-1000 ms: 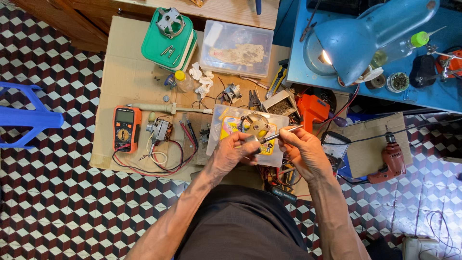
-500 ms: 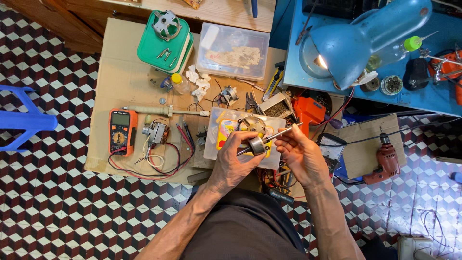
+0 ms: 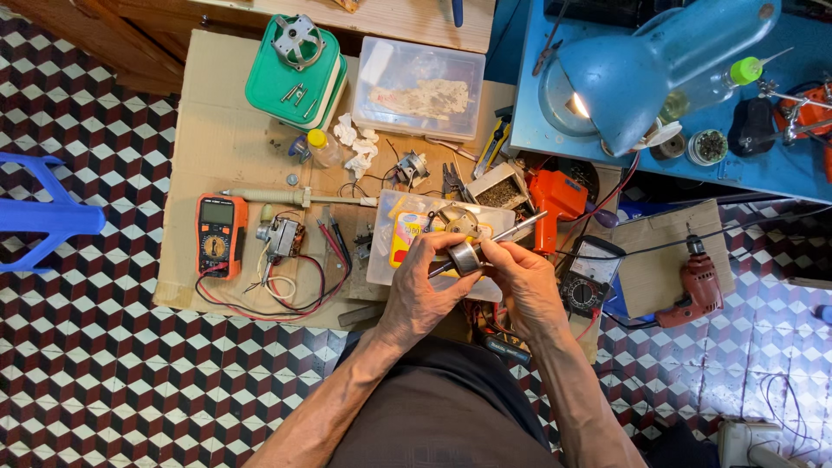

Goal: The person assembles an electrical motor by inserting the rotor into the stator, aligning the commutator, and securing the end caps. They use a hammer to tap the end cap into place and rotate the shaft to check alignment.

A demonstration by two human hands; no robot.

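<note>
Just below the clear plastic tray (image 3: 381, 260), which lies on the brown cardboard sheet (image 3: 225, 130), both hands meet around a small metal rotor (image 3: 465, 256) with a thin steel shaft (image 3: 518, 228). The left hand (image 3: 422, 290) is closed around the lower end of the part; its fingers (image 3: 433, 247) curl over it, so most of the shaft on that side is hidden. The right hand (image 3: 524, 282) pinches the round body from the other side, and its fingertips cover the edge, so I cannot tell how the body is joined to the shaft. The free end of the shaft points up and to the right, over the tray. Inside the tray a yellow packet (image 3: 406, 236) and a round metal piece can be seen, but the hands cover the lower part of the tray. Left of the tray lie red and black wires (image 3: 321, 260) and an orange multimeter (image 3: 218, 234). Right of the tray stand an orange tool (image 3: 555, 198) and a second meter (image 3: 589, 276), partly hidden by the right wrist. Above the tray is a clear lidded box (image 3: 420, 87) and a green box (image 3: 295, 74). Well to the right of the tray, a blue lamp (image 3: 641, 74) hides part of the blue table (image 3: 780, 165).
</note>
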